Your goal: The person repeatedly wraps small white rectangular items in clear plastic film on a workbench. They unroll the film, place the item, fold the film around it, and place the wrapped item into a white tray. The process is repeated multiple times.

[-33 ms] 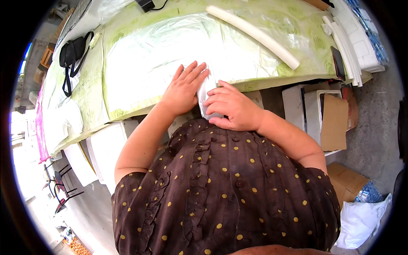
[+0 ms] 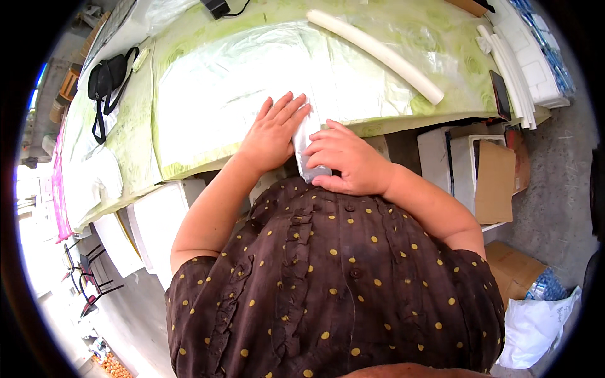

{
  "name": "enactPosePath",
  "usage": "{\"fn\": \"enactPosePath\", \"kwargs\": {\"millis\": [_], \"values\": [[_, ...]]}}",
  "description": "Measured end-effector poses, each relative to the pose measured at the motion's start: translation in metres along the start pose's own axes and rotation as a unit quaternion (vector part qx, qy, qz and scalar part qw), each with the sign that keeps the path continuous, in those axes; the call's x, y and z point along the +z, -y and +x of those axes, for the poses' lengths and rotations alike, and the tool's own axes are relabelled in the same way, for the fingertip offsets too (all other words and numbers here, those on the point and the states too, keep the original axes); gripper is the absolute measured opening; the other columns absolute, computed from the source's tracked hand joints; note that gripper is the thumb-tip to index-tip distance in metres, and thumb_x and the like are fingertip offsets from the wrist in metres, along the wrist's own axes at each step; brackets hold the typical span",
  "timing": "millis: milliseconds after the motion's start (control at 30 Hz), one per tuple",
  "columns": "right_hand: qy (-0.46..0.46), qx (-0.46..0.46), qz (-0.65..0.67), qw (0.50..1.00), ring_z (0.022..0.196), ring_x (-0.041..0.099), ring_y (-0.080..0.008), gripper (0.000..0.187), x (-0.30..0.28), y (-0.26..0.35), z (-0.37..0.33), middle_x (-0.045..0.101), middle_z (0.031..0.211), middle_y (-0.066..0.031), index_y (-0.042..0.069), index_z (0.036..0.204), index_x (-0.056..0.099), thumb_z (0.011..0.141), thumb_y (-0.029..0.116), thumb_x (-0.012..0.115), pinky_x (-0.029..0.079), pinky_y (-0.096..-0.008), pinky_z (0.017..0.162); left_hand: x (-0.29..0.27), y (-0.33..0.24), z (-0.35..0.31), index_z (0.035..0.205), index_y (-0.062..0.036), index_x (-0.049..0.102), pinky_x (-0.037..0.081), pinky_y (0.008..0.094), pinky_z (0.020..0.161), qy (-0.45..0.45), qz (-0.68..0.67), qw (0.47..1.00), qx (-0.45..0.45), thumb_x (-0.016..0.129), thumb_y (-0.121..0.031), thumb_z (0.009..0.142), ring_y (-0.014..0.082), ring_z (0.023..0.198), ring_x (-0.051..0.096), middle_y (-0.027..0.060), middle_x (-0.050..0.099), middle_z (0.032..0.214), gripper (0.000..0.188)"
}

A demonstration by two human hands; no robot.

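Observation:
A thin, whitish plastic film (image 2: 220,82) is spread on the table. Between my hands, a narrow silvery-white plastic strip (image 2: 305,142) runs over the table's front edge toward my body. My left hand (image 2: 270,135) lies flat beside the strip, palm down, its fingers stretched out and their tips at the strip's upper part. My right hand (image 2: 353,159) rests on the strip's lower part from the other side. Its fingers are lightly bent and spread, with the thumb apart near the lower end. What lies under both palms is hidden.
A green-patterned cover (image 2: 466,63) lies on the table. A long cream roll (image 2: 378,57) lies beyond my hands. Nearby are a phone (image 2: 501,94), white strips (image 2: 512,79) and a black bag (image 2: 108,79). Boxes (image 2: 495,179) stand beneath the table, right; a white bag (image 2: 535,331) sits lower right.
My right hand has shifted very slightly to the right along with the lower end of the strip. My left hand stays in place.

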State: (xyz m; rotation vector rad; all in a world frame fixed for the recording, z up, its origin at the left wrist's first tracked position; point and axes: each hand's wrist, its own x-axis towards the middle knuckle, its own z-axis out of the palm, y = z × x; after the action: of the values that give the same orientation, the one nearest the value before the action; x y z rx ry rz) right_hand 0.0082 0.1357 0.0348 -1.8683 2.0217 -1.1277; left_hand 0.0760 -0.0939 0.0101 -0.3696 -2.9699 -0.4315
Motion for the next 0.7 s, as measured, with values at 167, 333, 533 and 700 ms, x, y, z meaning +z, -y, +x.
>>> {"fn": "enactPosePath", "kwargs": {"millis": [167, 333, 533, 700], "values": [[-0.01, 0.019, -0.042, 0.999, 0.136, 0.044, -0.0366, 0.061, -0.025, -0.013, -0.013, 0.053, 0.139, -0.0119, 0.015, 0.129, 0.059, 0.075, 0.03, 0.083, 0.028, -0.0571, 0.118, 0.0, 0.001, -0.001, 0.148, -0.0141, 0.05, 0.023, 0.0515, 0.123, -0.006, 0.004, 1.0, 0.009, 0.058, -0.01, 0.087, 0.0289, 0.15, 0.032, 0.0063, 0.041, 0.16, 0.062], [0.001, 0.048, -0.123, 0.991, 0.138, 0.041, -0.0376, 0.077, -0.021, -0.029, -0.012, 0.05, 0.144, -0.0104, 0.016, 0.138, 0.054, 0.067, 0.016, 0.086, 0.031, -0.0558, 0.116, -0.006, 0.006, 0.0, 0.148, -0.0164, 0.051, 0.022, 0.0523, 0.123, 0.005, -0.044, 0.999, 0.016, 0.058, -0.011, 0.088, 0.03, 0.15, 0.032, 0.0068, 0.041, 0.159, 0.06], [-0.083, 0.0, -0.062, 0.995, 0.104, 0.064, -0.0287, 0.029, -0.005, -0.059, 0.028, 0.07, 0.104, -0.0071, 0.009, 0.106, 0.068, 0.078, 0.01, 0.075, 0.048, -0.0426, 0.095, -0.004, 0.011, 0.001, 0.147, -0.0122, 0.05, 0.024, 0.0506, 0.122, -0.007, -0.08, 0.997, 0.006, 0.063, -0.008, 0.086, 0.033, 0.148, 0.034, 0.0098, 0.043, 0.157, 0.063], [-0.127, 0.274, 0.178, 0.936, 0.077, 0.061, -0.0174, 0.012, 0.003, -0.067, 0.04, 0.067, 0.084, -0.0059, 0.003, 0.096, 0.066, 0.091, 0.015, 0.066, 0.05, -0.0308, 0.073, -0.005, 0.006, 0.002, 0.152, -0.0058, 0.039, 0.037, 0.0462, 0.113, -0.131, -0.234, 0.957, -0.11, 0.075, -0.014, 0.08, 0.0348, 0.131, 0.05, 0.0136, 0.058, 0.137, 0.081]]}}
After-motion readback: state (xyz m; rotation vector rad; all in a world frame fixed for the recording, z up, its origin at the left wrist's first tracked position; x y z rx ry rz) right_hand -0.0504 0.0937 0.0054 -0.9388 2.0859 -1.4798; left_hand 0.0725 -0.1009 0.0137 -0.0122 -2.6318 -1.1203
